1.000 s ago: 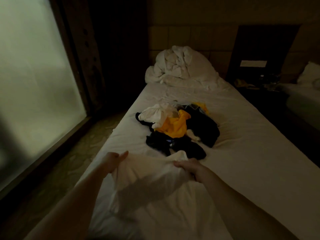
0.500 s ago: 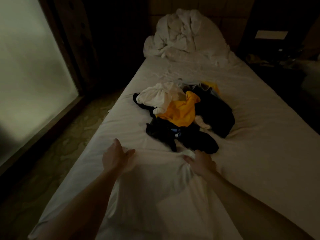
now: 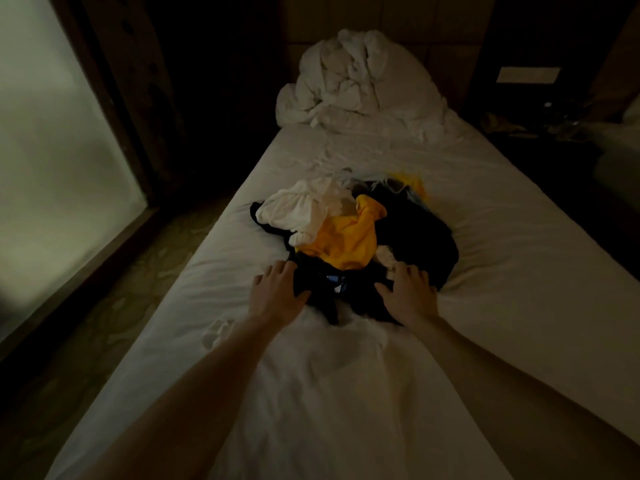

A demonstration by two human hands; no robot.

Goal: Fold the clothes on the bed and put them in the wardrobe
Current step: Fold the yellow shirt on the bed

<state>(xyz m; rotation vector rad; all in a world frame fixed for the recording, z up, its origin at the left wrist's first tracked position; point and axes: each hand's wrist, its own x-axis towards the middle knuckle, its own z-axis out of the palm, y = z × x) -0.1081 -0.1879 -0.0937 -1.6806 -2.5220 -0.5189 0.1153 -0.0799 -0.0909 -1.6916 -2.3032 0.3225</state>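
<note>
A heap of clothes lies mid-bed: a white garment [image 3: 304,209], a yellow one [image 3: 346,240] and black ones [image 3: 415,237]. A white garment [image 3: 329,393] lies spread flat on the sheet between my forearms, its far end touching the heap. My left hand [image 3: 277,292] rests with spread fingers on the near left edge of the black clothes. My right hand [image 3: 408,292] lies with spread fingers on their near right edge. Neither hand grips anything.
The bed [image 3: 519,271] runs away from me, with a crumpled white duvet [image 3: 356,84] at its head. A large frosted window [image 3: 52,168] stands at left above patterned floor [image 3: 121,306]. A dark nightstand [image 3: 540,126] with small items is at right.
Both hands let go of the white garment, which now lies flat, and moved forward onto the near edge of the clothes heap. The view tilted further down.
</note>
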